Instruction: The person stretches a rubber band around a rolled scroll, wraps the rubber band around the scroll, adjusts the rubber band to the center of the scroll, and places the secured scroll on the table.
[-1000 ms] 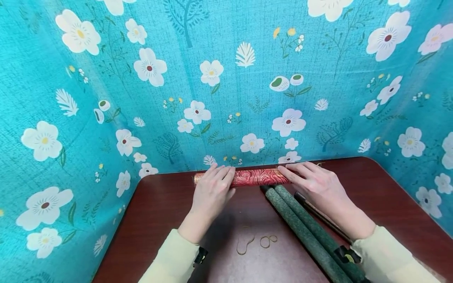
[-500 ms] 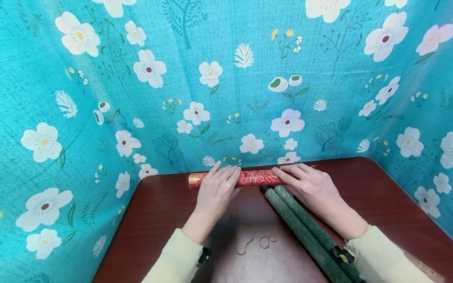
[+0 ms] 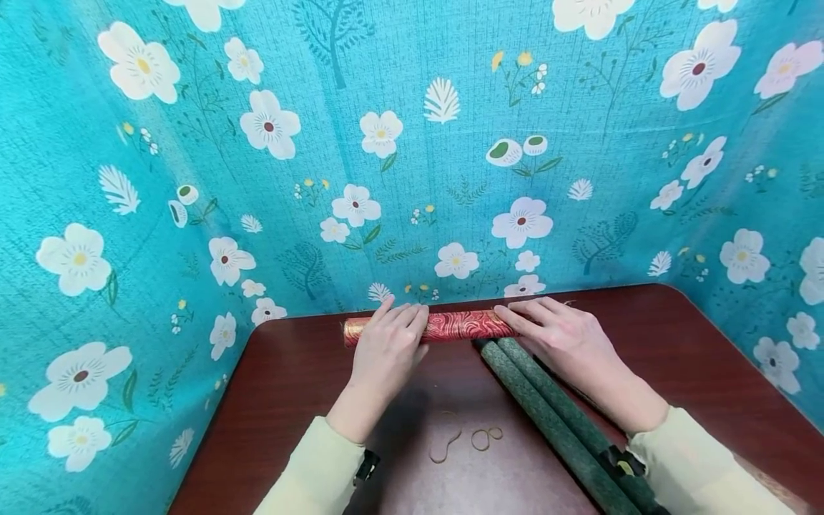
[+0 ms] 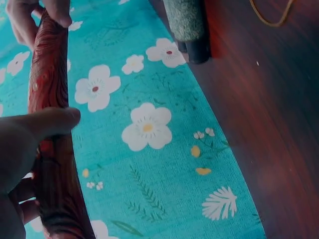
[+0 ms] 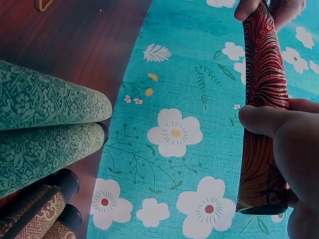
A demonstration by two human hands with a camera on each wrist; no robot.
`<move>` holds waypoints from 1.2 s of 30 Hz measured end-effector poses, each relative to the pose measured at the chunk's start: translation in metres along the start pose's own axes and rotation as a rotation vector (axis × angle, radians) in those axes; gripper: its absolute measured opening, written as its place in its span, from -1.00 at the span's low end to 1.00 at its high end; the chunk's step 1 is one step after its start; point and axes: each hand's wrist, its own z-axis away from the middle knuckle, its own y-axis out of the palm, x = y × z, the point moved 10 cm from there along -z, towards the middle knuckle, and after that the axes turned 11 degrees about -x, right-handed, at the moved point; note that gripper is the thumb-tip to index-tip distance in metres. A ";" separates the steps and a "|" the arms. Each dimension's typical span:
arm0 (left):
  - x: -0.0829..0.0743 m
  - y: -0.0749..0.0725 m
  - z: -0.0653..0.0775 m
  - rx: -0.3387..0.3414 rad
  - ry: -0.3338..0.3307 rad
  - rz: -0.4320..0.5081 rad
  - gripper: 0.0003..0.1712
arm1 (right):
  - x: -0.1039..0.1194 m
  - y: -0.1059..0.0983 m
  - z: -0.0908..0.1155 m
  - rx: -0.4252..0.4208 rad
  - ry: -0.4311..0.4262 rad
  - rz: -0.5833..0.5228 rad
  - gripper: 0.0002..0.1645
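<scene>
A rolled red scroll point(image 3: 460, 325) with a swirling pattern lies crosswise before me, near the table's far edge. My left hand point(image 3: 386, 343) grips it near its left end, the thumb pressed along the near side in the left wrist view. Near the other end my right hand point(image 3: 566, 340) holds it, with the thumb point(image 5: 261, 119) across the near face and fingers behind. The right end of the roll is dark in the right wrist view. Just below the right hand lie two green scrolls point(image 3: 537, 411) with black ends, slanting towards me.
Thin rubber bands point(image 3: 481, 440) lie on the dark red table point(image 3: 290, 400). Brown patterned scrolls point(image 5: 37, 214) with black ends lie beside the green ones. A turquoise flowered curtain point(image 3: 412, 179) hangs close behind the table's far edge.
Both hands keep hold of the red scroll, which has shifted slightly left. The left hand slid a little right along it, then back left. The scrolls on the table have not moved.
</scene>
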 end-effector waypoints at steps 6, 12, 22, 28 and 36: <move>-0.006 0.001 -0.002 0.000 -0.004 0.011 -0.27 | 0.005 0.010 -0.001 0.058 0.017 -0.009 -0.52; 0.002 0.002 0.003 0.035 -0.015 0.000 -0.19 | 0.004 0.011 -0.003 0.047 -0.002 -0.017 -0.50; 0.004 -0.004 0.004 -0.047 -0.028 -0.006 -0.31 | 0.009 0.011 -0.008 0.050 -0.027 -0.010 -0.52; -0.007 -0.002 0.000 -0.060 0.017 -0.013 -0.28 | 0.011 0.017 -0.009 0.074 -0.023 -0.015 -0.50; 0.012 -0.007 0.006 0.009 -0.044 -0.009 -0.16 | 0.008 0.021 -0.006 0.110 -0.022 -0.027 -0.50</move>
